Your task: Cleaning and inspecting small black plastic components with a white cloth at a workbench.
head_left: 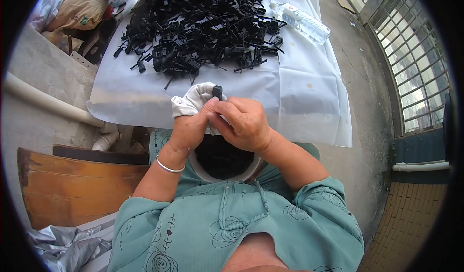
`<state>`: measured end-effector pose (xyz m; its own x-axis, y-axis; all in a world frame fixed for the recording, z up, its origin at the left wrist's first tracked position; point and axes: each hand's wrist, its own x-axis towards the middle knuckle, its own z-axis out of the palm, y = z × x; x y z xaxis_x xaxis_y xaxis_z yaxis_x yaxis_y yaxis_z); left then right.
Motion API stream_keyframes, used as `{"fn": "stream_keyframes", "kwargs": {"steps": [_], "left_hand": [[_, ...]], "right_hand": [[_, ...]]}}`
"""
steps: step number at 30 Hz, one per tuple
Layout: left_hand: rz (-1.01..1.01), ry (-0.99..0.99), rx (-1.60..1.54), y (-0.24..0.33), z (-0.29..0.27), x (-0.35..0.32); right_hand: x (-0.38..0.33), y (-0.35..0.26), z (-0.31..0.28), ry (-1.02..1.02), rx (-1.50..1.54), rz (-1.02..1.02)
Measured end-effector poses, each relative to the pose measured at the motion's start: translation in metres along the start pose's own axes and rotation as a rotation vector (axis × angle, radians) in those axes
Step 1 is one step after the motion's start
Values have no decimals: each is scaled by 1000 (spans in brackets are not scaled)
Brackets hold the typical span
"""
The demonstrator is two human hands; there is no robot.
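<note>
My left hand, partly covered by a white glove, is closed on a small black plastic part whose end sticks up past the fingers. Pressed against it from the right is my bare right hand, its thumb and fingers pinched at the lower side of the same part. What lies between the fingertips is hidden. Both hands meet over the front edge of the table. Beyond them a big heap of black plastic parts spreads over the white sheet. Under my wrists a white bucket sits in my lap, with black contents.
White plastic sheeting covers the table and hangs over its front. A clear water bottle lies at the far right. Filled sacks stand at the far left. Wooden boards and a pale pipe are on my left, a barred window on the right.
</note>
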<state>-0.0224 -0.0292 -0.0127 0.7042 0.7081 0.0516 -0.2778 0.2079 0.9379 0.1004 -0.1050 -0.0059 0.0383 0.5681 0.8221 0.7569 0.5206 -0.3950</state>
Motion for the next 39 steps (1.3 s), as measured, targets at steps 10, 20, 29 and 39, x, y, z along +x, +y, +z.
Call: {"fn": "stream_keyframes", "kwargs": {"steps": [10, 20, 29, 39], "left_hand": [[1, -88, 231, 6, 2, -6], [343, 46, 797, 7, 9, -9], [273, 31, 470, 0, -7, 2], [-12, 54, 219, 8, -6, 0]], "right_hand": [[0, 19, -10, -104, 492, 647], [-4, 11, 0, -261, 280, 612], [-4, 24, -6, -254, 541, 671], [8, 25, -29, -370, 210, 424]]}}
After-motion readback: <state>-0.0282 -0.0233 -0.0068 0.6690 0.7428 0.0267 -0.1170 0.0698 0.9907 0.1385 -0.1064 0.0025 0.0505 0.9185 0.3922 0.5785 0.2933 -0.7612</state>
